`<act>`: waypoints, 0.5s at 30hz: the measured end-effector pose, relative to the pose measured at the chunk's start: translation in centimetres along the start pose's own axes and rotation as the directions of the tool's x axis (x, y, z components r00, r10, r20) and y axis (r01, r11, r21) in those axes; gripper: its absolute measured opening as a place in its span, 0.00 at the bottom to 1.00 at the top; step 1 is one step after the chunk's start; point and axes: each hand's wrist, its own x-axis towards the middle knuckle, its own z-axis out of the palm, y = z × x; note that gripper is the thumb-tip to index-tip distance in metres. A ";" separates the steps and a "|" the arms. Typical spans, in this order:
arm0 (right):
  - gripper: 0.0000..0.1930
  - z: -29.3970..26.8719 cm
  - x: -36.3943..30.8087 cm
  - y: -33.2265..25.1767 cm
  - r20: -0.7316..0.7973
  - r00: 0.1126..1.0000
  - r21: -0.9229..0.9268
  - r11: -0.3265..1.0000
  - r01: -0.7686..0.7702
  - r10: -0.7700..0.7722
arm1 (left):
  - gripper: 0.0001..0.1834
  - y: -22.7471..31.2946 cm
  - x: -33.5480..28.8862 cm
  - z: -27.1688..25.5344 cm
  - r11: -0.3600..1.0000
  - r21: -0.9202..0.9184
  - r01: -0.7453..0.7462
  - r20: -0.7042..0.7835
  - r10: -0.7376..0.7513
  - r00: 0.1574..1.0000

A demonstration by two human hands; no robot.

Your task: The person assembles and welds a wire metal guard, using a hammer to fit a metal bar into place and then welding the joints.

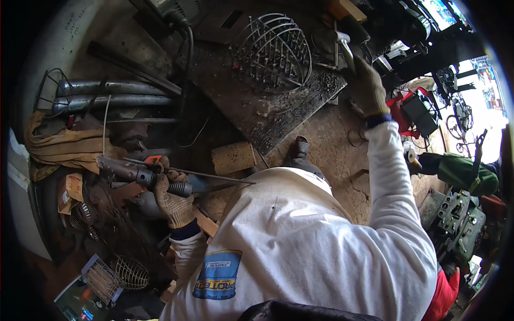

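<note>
My left hand (175, 206), in a knitted work glove, is closed around a dark cylindrical tool (144, 175) with a ribbed, spring-like section. A thin metal rod (214, 176) runs past that hand toward my shirt; whether it is fixed to the tool I cannot tell. On the far right my right hand (369, 88), also gloved, grips a hammer (346, 49) with a pale metal head, held near the table's right corner. A rounded cage of metal bars (276, 51) sits on the dark metal table (251, 115), apart from both hands.
Metal pipes (118, 102) and a tan cloth (64, 142) lie at the left. A perforated block (234, 158) is below the table. A wire basket (131, 272) stands lower left. Machinery (458, 219) and a red-clad person (445, 294) are at the right.
</note>
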 end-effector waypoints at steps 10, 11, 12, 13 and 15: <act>0.18 4.5 18.1 6.8 0.205 0.909 -0.096 0.917 0.388 -0.363 | 0.21 -8.1 -5.0 10.0 0.993 0.068 -0.098 -0.034 0.100 0.994; 0.18 5.4 18.8 6.7 0.152 0.896 -0.083 0.898 0.432 -0.417 | 0.19 -9.3 -5.8 11.7 0.986 0.107 -0.127 -0.104 0.138 0.985; 0.19 6.0 19.4 6.9 0.097 0.881 -0.074 0.879 0.471 -0.464 | 0.19 -10.5 -5.9 13.3 0.983 0.120 -0.136 -0.112 0.150 0.982; 0.22 5.9 20.1 7.6 0.116 0.878 -0.090 0.876 0.474 -0.464 | 0.16 -11.6 -5.7 14.9 0.984 0.121 -0.129 -0.090 0.140 0.986; 0.20 4.6 20.1 6.3 0.172 0.887 -0.096 0.888 0.449 -0.429 | 0.14 -13.4 -6.1 17.0 0.979 0.144 -0.147 -0.094 0.162 0.982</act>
